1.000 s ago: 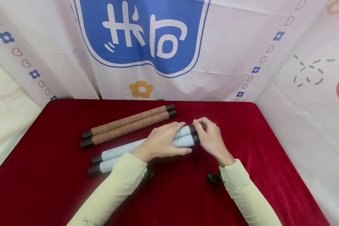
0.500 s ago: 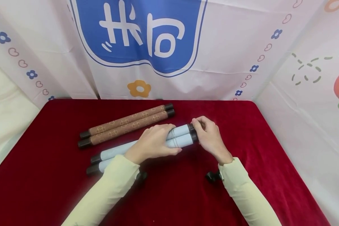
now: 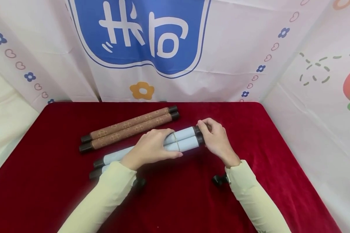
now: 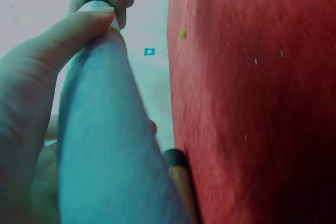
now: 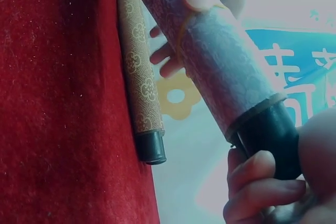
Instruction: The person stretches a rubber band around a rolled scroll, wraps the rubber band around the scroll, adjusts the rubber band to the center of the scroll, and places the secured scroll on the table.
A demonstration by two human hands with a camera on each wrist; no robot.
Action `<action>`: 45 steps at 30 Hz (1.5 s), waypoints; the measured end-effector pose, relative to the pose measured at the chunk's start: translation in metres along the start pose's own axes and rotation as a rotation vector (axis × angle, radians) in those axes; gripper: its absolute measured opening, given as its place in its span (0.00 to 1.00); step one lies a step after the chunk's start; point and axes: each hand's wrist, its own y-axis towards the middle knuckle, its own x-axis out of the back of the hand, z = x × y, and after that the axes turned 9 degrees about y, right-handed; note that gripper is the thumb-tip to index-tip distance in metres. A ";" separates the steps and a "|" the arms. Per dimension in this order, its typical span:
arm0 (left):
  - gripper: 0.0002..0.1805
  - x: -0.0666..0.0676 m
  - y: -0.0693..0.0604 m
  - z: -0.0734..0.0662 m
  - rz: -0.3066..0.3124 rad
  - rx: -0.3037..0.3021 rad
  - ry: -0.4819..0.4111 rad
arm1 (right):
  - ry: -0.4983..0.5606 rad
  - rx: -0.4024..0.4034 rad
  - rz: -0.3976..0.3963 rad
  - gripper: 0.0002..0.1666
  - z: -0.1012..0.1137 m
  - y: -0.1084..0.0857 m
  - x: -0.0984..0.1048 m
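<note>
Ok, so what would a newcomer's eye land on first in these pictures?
Probably the pale blue rolls near the red table's middle, the left hand gripping their body, the right hand at their dark right end. Next, perhaps, the brown patterned rolls behind them, then the big blue emblem on the white cloth at the back.

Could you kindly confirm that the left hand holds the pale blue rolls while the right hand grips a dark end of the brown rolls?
Not quite: the right hand grips a dark end of the pale blue rolls, not the brown rolls, as the head view shows. The rest stands.
</note>
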 end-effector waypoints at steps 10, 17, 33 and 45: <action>0.43 -0.006 0.016 -0.018 0.002 -0.063 0.031 | 0.004 -0.001 -0.007 0.20 -0.001 -0.001 0.000; 0.40 -0.004 0.006 -0.009 0.013 -0.009 0.020 | -0.001 -0.014 0.010 0.19 0.000 0.001 0.002; 0.43 -0.009 0.012 -0.009 0.000 -0.026 0.027 | -0.006 -0.010 -0.008 0.21 -0.002 0.002 0.003; 0.37 0.002 -0.002 0.001 0.017 -0.012 0.069 | -0.031 -0.016 -0.003 0.23 -0.001 0.004 0.004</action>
